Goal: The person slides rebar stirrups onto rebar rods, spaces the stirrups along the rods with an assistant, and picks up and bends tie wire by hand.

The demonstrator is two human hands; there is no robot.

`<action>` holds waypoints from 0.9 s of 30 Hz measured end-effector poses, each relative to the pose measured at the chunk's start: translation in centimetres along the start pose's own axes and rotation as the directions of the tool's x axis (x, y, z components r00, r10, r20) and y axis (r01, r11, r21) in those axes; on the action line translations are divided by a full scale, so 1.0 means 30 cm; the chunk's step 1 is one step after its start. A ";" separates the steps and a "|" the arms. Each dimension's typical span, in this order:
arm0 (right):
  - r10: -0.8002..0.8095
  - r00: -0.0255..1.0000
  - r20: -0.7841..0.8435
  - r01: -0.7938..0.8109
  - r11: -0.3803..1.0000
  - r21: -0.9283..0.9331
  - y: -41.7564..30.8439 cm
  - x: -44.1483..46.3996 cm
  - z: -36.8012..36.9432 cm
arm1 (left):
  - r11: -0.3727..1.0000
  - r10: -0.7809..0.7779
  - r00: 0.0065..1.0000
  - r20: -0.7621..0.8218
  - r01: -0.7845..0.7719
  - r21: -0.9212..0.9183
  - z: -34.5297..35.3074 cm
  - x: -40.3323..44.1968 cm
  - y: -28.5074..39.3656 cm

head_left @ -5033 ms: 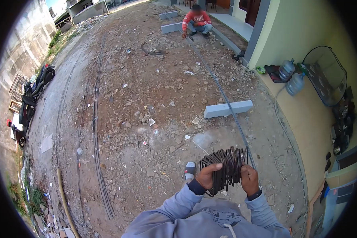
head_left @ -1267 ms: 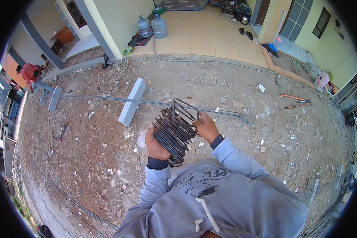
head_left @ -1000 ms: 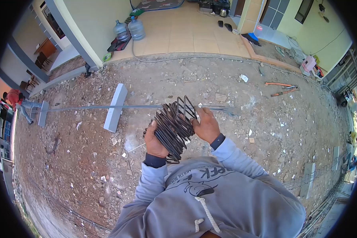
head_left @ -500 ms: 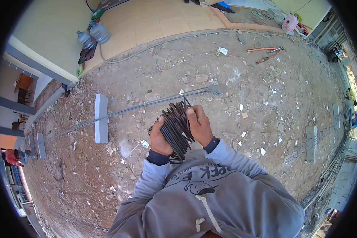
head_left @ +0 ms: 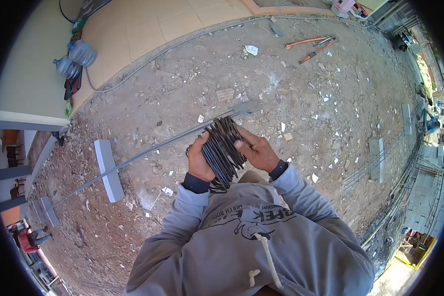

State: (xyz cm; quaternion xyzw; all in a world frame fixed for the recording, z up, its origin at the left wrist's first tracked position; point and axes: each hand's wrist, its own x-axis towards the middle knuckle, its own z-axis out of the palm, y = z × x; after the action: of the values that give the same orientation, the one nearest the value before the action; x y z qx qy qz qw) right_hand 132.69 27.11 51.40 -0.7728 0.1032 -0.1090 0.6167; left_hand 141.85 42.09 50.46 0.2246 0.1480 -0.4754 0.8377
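Observation:
A thick bundle of dark steel rebar stirrups (head_left: 224, 154) is held up in front of my chest, tilted, its bars packed side by side. My left hand (head_left: 201, 160) grips the left side, thumb along the top edge. On the right side my right hand (head_left: 262, 154) is closed against the bundle, its thumb bent over the near face and fingers reaching along the far edge. Below and beyond the bundle, long thin steel rods (head_left: 150, 150) run to the left across a grey block (head_left: 109, 170).
Orange-handled bolt cutters (head_left: 312, 48) lie on rubble-strewn ground. At the right, another grey block (head_left: 376, 160) stands by a rebar cage (head_left: 357, 176). Water jugs (head_left: 81, 53) sit by the wall at the upper left. A person in red (head_left: 26, 240) is at the far left.
My right hand has shifted from the bundle's upper corner to lie along its right side, and the stirrup sticking up there is now level with the others. The view has turned slightly.

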 end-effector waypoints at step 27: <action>0.347 0.852 0.391 -0.446 0.873 0.197 0.141 0.603 -0.630 | 0.966 0.190 0.966 -0.177 -0.152 0.210 0.517 0.623 -0.143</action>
State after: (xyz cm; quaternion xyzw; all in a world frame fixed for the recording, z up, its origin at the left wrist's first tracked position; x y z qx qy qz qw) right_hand 144.27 3.28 52.10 -0.6457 0.1363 0.1449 0.7373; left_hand 148.11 18.51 54.10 0.3628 0.1626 -0.3887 0.8312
